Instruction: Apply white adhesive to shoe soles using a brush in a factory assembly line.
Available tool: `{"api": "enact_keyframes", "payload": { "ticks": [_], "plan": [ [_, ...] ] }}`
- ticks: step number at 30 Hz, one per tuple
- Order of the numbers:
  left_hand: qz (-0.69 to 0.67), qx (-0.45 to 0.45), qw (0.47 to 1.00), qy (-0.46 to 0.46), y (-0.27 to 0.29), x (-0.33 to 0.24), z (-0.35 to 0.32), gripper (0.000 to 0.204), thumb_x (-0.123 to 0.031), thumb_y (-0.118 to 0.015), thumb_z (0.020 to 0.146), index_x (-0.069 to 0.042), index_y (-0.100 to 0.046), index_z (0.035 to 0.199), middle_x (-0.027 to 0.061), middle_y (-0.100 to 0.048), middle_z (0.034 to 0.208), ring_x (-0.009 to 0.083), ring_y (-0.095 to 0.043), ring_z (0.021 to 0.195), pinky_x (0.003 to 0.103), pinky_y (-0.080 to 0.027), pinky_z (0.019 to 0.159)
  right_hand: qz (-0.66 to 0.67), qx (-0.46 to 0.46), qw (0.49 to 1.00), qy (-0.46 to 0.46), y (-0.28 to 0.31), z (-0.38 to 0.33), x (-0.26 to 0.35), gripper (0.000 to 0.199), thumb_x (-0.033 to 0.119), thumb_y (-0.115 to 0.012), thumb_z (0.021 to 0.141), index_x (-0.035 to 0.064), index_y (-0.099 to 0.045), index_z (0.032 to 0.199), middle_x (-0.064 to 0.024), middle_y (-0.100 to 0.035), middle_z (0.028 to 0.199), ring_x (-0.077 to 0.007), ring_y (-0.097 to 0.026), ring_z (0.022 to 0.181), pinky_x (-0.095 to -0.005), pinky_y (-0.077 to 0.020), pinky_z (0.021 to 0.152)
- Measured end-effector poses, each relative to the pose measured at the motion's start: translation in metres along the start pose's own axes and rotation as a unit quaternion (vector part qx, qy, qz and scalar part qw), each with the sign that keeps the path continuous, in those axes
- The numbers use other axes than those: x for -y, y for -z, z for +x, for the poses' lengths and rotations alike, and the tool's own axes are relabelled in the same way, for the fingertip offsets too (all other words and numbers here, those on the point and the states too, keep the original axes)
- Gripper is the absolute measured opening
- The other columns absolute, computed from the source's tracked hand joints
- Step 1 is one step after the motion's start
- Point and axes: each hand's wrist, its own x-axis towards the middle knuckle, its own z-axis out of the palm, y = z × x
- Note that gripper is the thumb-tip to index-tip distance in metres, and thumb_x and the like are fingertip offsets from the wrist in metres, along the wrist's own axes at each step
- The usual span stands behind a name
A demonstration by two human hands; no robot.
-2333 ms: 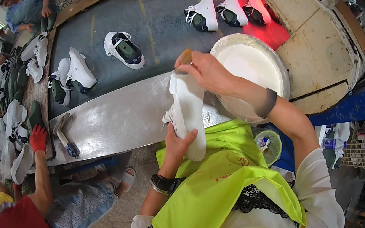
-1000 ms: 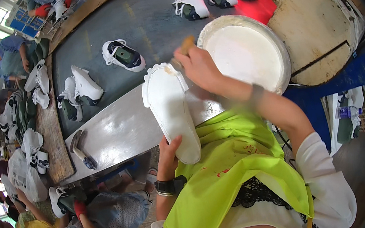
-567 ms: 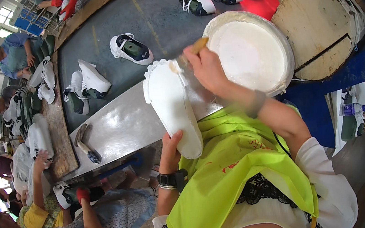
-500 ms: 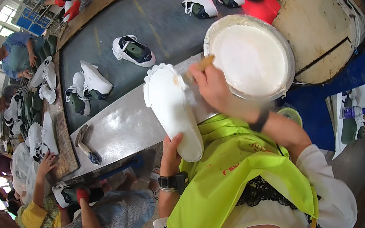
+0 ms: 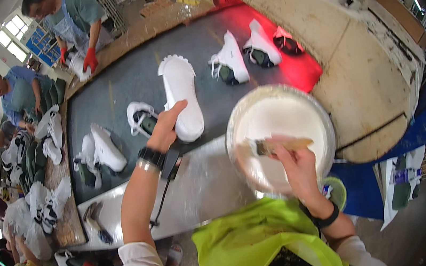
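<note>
My left hand (image 5: 166,127) is closed around the heel end of a shoe (image 5: 181,91), held sole up over the dark conveyor belt (image 5: 190,44). The shoe's underside is white, with a scalloped edge at the far end. Above a round pan (image 5: 274,91) of white, glue-like liquid (image 5: 269,112), my right hand (image 5: 300,171) grips a brush (image 5: 290,144) by its wooden handle. The bristles point left, near the pan's left side, and look whitish. Whether they touch the liquid I cannot tell.
White-and-green shoes (image 5: 230,60) stand on the belt, several in all. A hammer-like tool (image 5: 96,224) lies on the metal ledge (image 5: 198,180). The beige machine housing (image 5: 343,56) borders the right, glowing red at its opening. Co-workers, one in red gloves (image 5: 90,60), stand along the left.
My left hand has carried the shoe away from my lap, forward over the belt. The brush has left the shoe and moved right, over the pan. My view has shifted forward.
</note>
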Motion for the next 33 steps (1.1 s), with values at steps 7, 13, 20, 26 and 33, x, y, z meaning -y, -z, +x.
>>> {"api": "enact_keyframes", "payload": {
  "ticks": [7, 13, 20, 26, 33],
  "plan": [
    [0.552, -0.379, 0.739, -0.074, -0.021, 0.069, 0.203, 0.134, -0.07, -0.071, 0.06, 0.012, -0.007, 0.143, 0.031, -0.009, 0.15, 0.0444, -0.011, 0.14, 0.064, -0.009, 0.108, -0.04, -0.054, 0.998, -0.009, 0.032, 0.023, -0.019, 0.015, 0.004, -0.056, 0.093, -0.0044, -0.057, 0.105, -0.0129, -0.065, 0.102, -0.0144, -0.064, 0.084, -0.0281, -0.0571, 0.074],
    [0.694, -0.31, 0.621, -0.191, 0.009, 0.04, 0.169, 0.096, -0.065, -0.045, 0.086, 0.011, -0.025, 0.142, 0.0272, -0.017, 0.152, 0.0423, -0.004, 0.143, 0.058, -0.002, 0.113, -0.043, -0.071, 0.996, -0.03, 0.037, 0.038, -0.013, 0.014, -0.002, -0.054, 0.091, -0.0052, -0.055, 0.105, -0.0119, -0.064, 0.098, -0.0127, -0.063, 0.083, -0.0263, -0.0568, 0.072],
    [0.833, -0.332, 0.424, -0.125, 0.103, 0.064, 0.002, 0.114, -0.063, -0.07, 0.066, 0.011, -0.027, 0.141, 0.0279, -0.017, 0.151, 0.0429, -0.009, 0.142, 0.059, -0.009, 0.112, -0.053, -0.071, 0.996, 0.005, 0.044, 0.024, -0.001, 0.013, 0.001, -0.054, 0.093, -0.0041, -0.055, 0.105, -0.0128, -0.064, 0.099, -0.0141, -0.063, 0.086, -0.0275, -0.0569, 0.072],
    [0.63, -0.414, 0.653, 0.071, 0.223, 0.122, -0.017, 0.12, -0.06, -0.076, 0.063, 0.024, -0.021, 0.128, 0.0368, -0.03, 0.135, 0.0523, -0.018, 0.132, 0.059, -0.03, 0.102, -0.043, -0.044, 0.998, -0.016, 0.034, 0.014, -0.008, 0.014, 0.002, -0.053, 0.094, -0.0041, -0.056, 0.105, -0.0143, -0.066, 0.1, -0.0153, -0.064, 0.086, -0.0276, -0.0574, 0.074],
    [0.503, -0.584, 0.619, 0.153, 0.138, 0.071, 0.016, 0.108, -0.046, -0.078, 0.061, 0.019, -0.027, 0.131, 0.032, -0.033, 0.136, 0.047, -0.021, 0.134, 0.053, -0.031, 0.103, -0.02, -0.018, 0.999, -0.026, 0.024, 0.004, -0.014, 0.017, 0.007, -0.057, 0.093, -0.0043, -0.057, 0.105, -0.0123, -0.066, 0.1, -0.0135, -0.064, 0.085, -0.0278, -0.0566, 0.073]
  ]
}}
